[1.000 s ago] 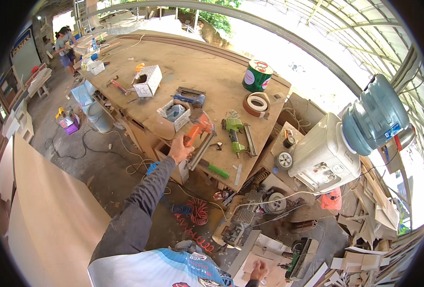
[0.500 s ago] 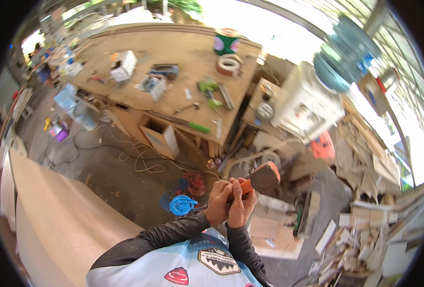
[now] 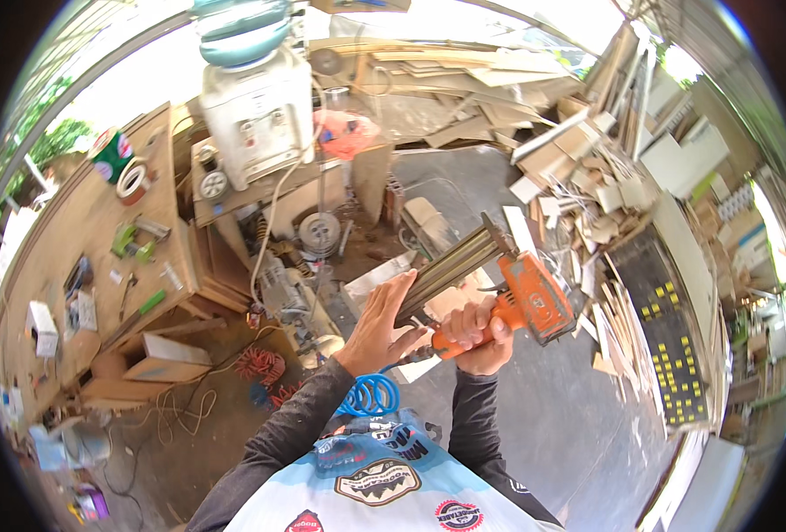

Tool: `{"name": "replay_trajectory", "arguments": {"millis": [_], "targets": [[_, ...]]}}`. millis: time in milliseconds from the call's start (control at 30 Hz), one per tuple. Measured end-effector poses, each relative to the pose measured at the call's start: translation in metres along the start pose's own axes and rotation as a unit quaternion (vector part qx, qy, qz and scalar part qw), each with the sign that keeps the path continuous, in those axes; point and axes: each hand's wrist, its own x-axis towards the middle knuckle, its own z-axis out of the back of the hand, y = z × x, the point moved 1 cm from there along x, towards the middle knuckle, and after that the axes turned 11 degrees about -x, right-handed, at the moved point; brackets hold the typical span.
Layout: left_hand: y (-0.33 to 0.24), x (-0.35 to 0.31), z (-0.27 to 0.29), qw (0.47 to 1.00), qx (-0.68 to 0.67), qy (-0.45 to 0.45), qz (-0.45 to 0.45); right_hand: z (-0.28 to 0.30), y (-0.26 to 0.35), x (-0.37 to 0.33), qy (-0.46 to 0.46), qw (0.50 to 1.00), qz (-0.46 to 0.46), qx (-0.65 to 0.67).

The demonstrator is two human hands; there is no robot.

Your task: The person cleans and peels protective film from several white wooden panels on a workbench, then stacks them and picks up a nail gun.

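An orange nail gun [image 3: 539, 297] with a long dark magazine [image 3: 451, 270] is held out in front of my body. My right hand [image 3: 482, 337] wraps its fingers round the orange handle. Against the rear end of the magazine lies my left hand [image 3: 380, 324], fingers stretched out along it and thumb apart. The palm side of that hand is hidden, so its exact contact is unclear. A coiled blue air hose [image 3: 371, 395] hangs below the handle, close to my shirt.
A wooden workbench [image 3: 47, 239] with tools and tape stands at the left. Beyond it is a white water dispenser [image 3: 256, 115]. Wood offcuts [image 3: 597, 191] are heaped at the far right, near a dark panel with yellow marks [image 3: 663, 328]. Red coiled hose [image 3: 260, 363] lies on the floor.
My view has swung to the right, so the bench now sits at the left. The nail gun has turned to show its magazine, and my left hand has moved from beside my right hand onto it.
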Motion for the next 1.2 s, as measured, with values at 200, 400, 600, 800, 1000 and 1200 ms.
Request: {"name": "replay_trajectory", "arguments": {"millis": [200, 400, 600, 800, 1000, 1200], "targets": [[-0.006, 0.021, -0.078, 0.995, 0.018, -0.026, -0.091, 0.056, 0.059, -0.012, -0.009, 0.998, 0.056, 0.019], [-0.018, 0.010, -0.096, 0.987, 0.040, -0.117, -0.100, 0.075, 0.068, -0.024, -0.011, 0.996, 0.070, 0.053], [-0.023, -0.001, -0.095, 0.998, 0.018, -0.057, -0.007, 0.093, 0.071, -0.016, -0.089, 0.992, 0.003, 0.090], [0.002, -0.031, -0.103, 0.969, -0.077, -0.042, 0.229, 0.123, 0.083, 0.019, -0.080, 0.990, -0.067, 0.098], [0.031, -0.071, -0.085, 0.945, -0.152, -0.052, 0.285, 0.138, 0.051, 0.043, -0.046, 0.974, -0.183, 0.126], [0.086, -0.019, -0.060, 0.807, -0.412, -0.188, 0.379, 0.115, -0.006, 0.047, 0.003, 0.930, -0.351, 0.106]]}}
